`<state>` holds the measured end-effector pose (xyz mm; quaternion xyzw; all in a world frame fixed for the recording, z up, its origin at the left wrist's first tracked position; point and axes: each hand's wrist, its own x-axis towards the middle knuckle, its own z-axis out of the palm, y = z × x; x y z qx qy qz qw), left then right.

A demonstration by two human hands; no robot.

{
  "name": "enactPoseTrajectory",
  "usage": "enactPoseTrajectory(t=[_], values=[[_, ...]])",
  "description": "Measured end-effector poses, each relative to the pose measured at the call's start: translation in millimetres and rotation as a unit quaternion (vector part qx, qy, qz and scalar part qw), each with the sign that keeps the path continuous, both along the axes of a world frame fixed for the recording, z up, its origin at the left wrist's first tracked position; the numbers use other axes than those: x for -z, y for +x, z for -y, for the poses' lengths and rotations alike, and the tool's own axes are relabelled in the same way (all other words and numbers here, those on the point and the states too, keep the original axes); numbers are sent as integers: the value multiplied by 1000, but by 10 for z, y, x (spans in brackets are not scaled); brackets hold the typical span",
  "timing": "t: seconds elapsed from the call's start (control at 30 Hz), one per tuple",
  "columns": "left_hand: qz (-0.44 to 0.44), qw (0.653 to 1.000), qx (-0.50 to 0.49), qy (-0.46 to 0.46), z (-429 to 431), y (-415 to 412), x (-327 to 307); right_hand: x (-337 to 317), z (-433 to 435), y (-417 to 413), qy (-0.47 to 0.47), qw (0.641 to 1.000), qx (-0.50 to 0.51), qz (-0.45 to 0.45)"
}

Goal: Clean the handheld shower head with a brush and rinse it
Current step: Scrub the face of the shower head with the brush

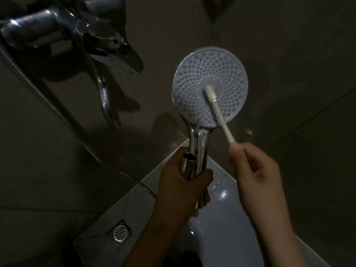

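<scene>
Fingers (204, 175) of the left hand (179, 182) are curled tightly round the chrome handle (198, 139) of the shower head (192, 83), and the same grip holds a short chrome tube (187, 165) pressed against the handle, its open end upward. The shower head is held upright in front of the dark wall tiles (289, 54), with its round pale face, full of small nozzle dots, turned toward the camera.

The right hand (256, 170) pinches the lower end of a white toothbrush (221, 117) between the thumb (236, 151) and the curled fingers; the other fingers are folded into the palm. The brush goes up and to the left, and its bristle end (210, 92) lies on the face of the shower head, near the centre.

At the upper left, a chrome mixer tap (48, 26) is fixed on the wall, with a flat lever (125, 54) and a thin spout (105, 97) going down from it. A ribbed metal hose (25, 74) runs diagonally along the left side. Below, the pale floor tiles (134, 199) carry a round drain grate (119, 233) in a square frame, and a white glossy rounded thing (221, 237) shows under the forearms. The light is very dim; if some lettering is on the tap or the handle, I cannot read it.
</scene>
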<state>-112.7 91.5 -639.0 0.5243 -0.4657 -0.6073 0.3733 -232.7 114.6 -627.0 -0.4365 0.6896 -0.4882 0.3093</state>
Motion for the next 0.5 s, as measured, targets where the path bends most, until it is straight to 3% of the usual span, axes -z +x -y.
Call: enactPoseTrajectory(t=[0.1, 0.33, 0.5], values=[[4, 1000, -10, 4, 15, 1, 4, 21, -37, 21, 22, 999, -26, -12], [-15, 999, -23, 34, -19, -3, 23, -138, 119, -242, -27, 996, 75, 36], [0, 1000, -6, 25, -38, -57, 11, -233, 340, -166, -15, 999, 28, -39]])
